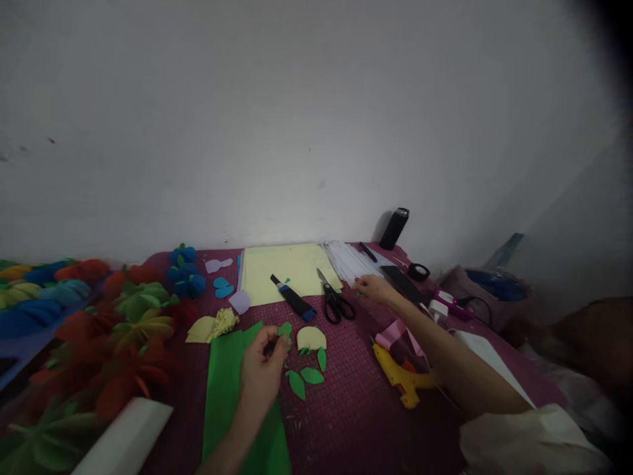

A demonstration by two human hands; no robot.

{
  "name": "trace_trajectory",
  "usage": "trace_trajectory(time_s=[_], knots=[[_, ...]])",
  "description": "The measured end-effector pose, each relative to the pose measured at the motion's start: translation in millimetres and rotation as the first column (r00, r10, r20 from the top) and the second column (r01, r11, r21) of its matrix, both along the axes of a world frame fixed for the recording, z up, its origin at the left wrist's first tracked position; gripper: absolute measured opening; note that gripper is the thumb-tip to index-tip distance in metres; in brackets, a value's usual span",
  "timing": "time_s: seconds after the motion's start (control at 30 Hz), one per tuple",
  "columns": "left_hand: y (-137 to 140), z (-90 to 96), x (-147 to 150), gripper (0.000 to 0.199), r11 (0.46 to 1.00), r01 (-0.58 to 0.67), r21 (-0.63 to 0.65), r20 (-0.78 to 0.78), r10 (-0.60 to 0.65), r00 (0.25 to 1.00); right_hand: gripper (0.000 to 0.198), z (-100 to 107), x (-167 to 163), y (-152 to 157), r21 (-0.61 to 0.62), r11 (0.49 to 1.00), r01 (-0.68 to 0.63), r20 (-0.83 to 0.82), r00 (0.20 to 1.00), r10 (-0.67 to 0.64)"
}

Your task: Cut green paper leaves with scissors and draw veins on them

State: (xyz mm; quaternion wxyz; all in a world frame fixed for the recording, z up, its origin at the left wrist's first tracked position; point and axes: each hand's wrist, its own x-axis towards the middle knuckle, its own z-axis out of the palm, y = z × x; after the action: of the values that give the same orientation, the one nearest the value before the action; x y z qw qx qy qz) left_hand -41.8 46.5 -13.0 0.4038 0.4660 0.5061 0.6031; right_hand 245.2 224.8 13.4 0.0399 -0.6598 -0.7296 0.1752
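My left hand (263, 363) is closed in a pinch on a small green paper piece (285, 329), above a green sheet (222, 389). Out to the right, my right hand (374, 289) is at the edge of the white paper strips (349, 262). Its fingertips are pressed together, with a tiny bit of green at them; what they hold is too small to make out. Between the hands lie black-handled scissors (333, 300) and a dark blue cutter knife (295, 300). Cut green leaves (312, 376) and a pale yellow rounded piece (311, 338) lie beside my left hand.
Under my right forearm lies a yellow glue gun (403, 376) near a pink ribbon (398, 338). Colourful paper flowers (143, 316) crowd the left side. Pale yellow sheets (277, 260) lie at the back, and a black cylinder (394, 228) stands by the wall.
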Motion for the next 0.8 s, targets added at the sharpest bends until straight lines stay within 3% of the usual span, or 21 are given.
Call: trace_trajectory(time_s=[0.23, 0.5, 0.8], knots=[[-1, -0.3, 2, 0.029, 0.999, 0.019, -0.027, 0.051, -0.018, 0.999, 0.028, 21, -38, 45, 0.109, 0.994, 0.027, 0.010, 1.000, -0.028], [-1, 2.8, 1, 0.033, 0.999, 0.003, -0.045, 0.076, 0.001, 0.997, 0.027, 31, -85, 107, 0.251, 0.964, 0.082, 0.032, 0.995, -0.092], [-2, 2.8, 4, 0.033, 0.996, 0.013, -0.083, 0.098, -0.005, 0.995, 0.029, 30, -66, 132, 0.140, 0.982, 0.126, 0.016, 0.992, -0.129]])
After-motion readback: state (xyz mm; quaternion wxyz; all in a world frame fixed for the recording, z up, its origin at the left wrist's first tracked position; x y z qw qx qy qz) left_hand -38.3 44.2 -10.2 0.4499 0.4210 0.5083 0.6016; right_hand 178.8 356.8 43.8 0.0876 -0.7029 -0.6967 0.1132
